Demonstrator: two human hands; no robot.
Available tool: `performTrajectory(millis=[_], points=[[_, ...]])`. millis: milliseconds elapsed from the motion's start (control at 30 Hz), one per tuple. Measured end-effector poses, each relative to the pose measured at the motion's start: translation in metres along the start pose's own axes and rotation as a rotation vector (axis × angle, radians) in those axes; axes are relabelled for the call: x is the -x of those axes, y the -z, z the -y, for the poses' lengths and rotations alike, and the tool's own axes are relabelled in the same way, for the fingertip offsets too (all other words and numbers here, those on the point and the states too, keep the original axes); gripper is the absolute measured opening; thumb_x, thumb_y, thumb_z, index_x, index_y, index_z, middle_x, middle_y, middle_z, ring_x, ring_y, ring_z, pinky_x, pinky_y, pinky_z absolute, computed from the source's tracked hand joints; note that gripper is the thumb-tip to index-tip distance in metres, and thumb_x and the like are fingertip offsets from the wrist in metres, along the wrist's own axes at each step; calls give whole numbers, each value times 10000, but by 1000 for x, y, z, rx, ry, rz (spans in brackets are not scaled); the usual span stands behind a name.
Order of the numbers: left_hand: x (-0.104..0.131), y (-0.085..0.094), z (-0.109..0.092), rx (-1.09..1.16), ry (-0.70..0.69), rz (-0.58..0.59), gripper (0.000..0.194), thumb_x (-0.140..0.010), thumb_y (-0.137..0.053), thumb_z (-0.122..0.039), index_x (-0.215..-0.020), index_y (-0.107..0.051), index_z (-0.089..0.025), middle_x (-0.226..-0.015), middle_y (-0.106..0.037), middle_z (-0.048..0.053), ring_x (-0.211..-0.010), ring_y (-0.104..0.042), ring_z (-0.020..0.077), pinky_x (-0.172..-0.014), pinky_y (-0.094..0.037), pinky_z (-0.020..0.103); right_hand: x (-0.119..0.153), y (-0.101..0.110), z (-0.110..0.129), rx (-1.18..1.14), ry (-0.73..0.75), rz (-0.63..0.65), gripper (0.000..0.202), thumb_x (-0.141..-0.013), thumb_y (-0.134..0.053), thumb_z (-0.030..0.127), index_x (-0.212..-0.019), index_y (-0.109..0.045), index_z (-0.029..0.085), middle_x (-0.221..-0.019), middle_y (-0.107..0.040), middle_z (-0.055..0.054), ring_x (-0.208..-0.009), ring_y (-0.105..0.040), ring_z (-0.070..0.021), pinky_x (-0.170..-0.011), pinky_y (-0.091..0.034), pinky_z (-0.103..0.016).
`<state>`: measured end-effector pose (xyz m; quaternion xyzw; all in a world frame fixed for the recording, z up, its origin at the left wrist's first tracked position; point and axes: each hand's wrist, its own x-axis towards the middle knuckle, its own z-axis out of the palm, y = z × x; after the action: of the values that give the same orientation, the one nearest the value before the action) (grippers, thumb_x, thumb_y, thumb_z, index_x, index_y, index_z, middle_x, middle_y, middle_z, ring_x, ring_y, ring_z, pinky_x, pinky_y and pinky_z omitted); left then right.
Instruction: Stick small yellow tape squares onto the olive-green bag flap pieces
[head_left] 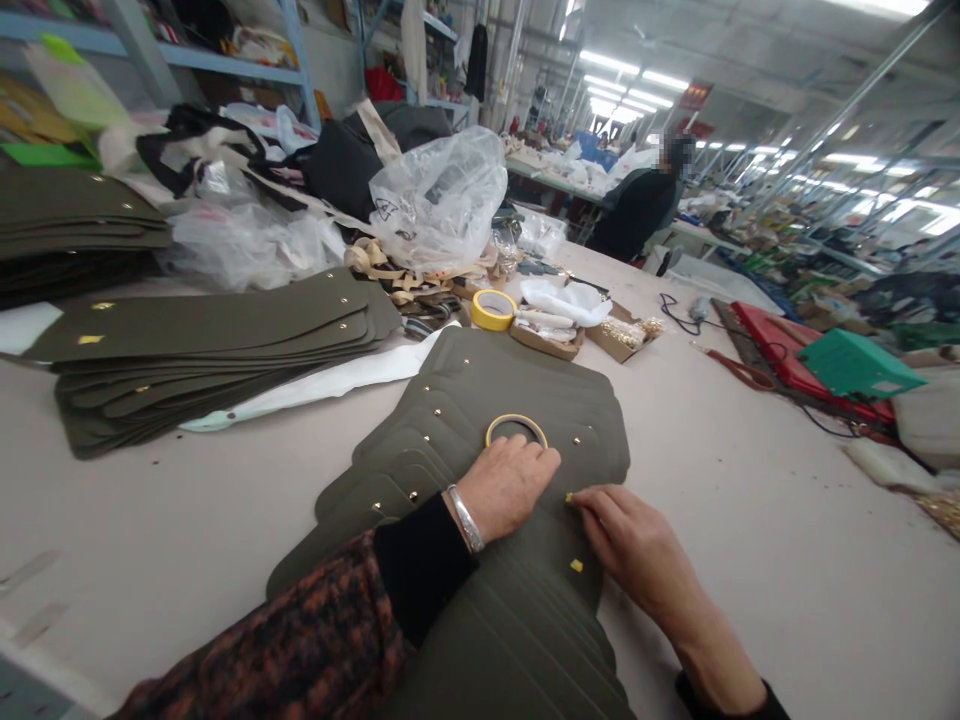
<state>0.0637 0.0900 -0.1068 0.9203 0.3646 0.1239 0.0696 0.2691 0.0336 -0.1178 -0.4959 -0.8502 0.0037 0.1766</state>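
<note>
Overlapping dark olive panels point(480, 590) with small gold studs lie fanned out on the pale table point(750, 600). Over their upper part, my left hand point(510, 485) has its fingers closed on a thin roll of yellow tape point(516, 418). To its right, my right hand point(626, 535) pinches a small yellow piece of tape point(570, 498) between thumb and forefinger, at the surface of a panel. Another yellow piece point(576, 566) is stuck on the panels just below. A silver bracelet circles my left wrist.
More olive panels point(225, 335) are stacked at the left. Behind are a thicker yellow tape roll point(493, 310), plastic bags point(446, 200) and a box of gold parts point(624, 332). A green box point(862, 362) rests on a red item at the right. A person point(645, 200) sits farther back.
</note>
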Motion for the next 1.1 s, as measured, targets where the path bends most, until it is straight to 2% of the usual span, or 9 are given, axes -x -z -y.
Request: performTrajectory(millis=[133, 200, 400, 567, 633, 700, 800, 933, 1100], points=[[0, -1, 0, 8, 0, 12, 149, -917, -378, -105, -953, -505, -173, -943, -585, 67, -848, -519, 210, -750, -446, 340, -11, -3, 5, 175, 113, 107, 229, -885, -427, 94, -867, -648, 152, -759, -653, -85, -708, -630, -195, -657, -511, -300], [0, -1, 1, 18, -9, 1, 138, -913, -394, -112, -956, -510, -175, -928, -590, 63, -846, -526, 210, -752, -451, 338, -19, -3, 7, 196, 37, 162, 231, -866, -443, 86, -804, -655, 154, -723, -659, -82, -670, -636, -193, -629, -493, -288], [0, 1, 0, 144, -40, -73, 138, -932, -409, -152, -983, -530, -196, -884, -603, 25, -811, -577, 165, -721, -479, 274, -38, -1, 8, 58, -388, 230, 247, -819, -513, 171, -612, -644, 202, -622, -692, -50, -586, -634, -170, -533, -379, -257], [1, 4, 1, 341, -93, -231, 228, -959, -392, -193, -1147, -521, -206, -968, -655, 21, -927, -627, 146, -829, -501, 259, -29, 3, 9, -129, -465, 258, 244, -808, -504, 189, -606, -641, 206, -598, -683, -19, -558, -616, -157, -512, -372, -253], [2, 5, 1, 379, -100, -242, 341, -961, -407, -211, -1301, -422, -220, -1044, -663, 24, -969, -633, 144, -861, -505, 266, -22, 6, 10, -243, -456, 168, 233, -839, -488, 221, -697, -673, 208, -654, -701, -15, -593, -634, -158, -546, -428, -256], [4, 5, 0, 383, -91, -231, 465, -954, -426, -217, -1400, -296, -229, -1097, -662, 29, -967, -645, 144, -855, -517, 272, -15, 9, 12, -321, -439, -53, 212, -869, -484, 264, -872, -687, 201, -794, -725, -36, -683, -659, -164, -633, -495, -273], [5, 5, -1, 372, -73, -210, 493, -948, -430, -223, -1411, -260, -211, -1122, -660, 51, -943, -662, 161, -827, -532, 288, -12, 12, 17, -342, -304, -272, 215, -878, -512, 251, -1048, -635, 200, -939, -709, -61, -796, -662, -168, -738, -530, -296], [5, 3, -4, 368, -73, -177, 451, -947, -426, -231, -1374, -285, -199, -1095, -664, 59, -939, -668, 181, -811, -536, 299, -17, 14, 24, -285, -76, -286, 181, -878, -504, 153, -1007, -618, 208, -930, -690, -63, -858, -651, -169, -784, -527, -304], [6, 2, -6, 399, -84, -158, 341, -954, -400, -212, -1289, -341, -201, -1129, -638, 49, -966, -654, 181, -796, -519, 286, -22, 10, 26, -178, -11, -312, 143, -862, -494, 111, -881, -603, 202, -787, -677, -33, -729, -645, -145, -682, -515, -262]])
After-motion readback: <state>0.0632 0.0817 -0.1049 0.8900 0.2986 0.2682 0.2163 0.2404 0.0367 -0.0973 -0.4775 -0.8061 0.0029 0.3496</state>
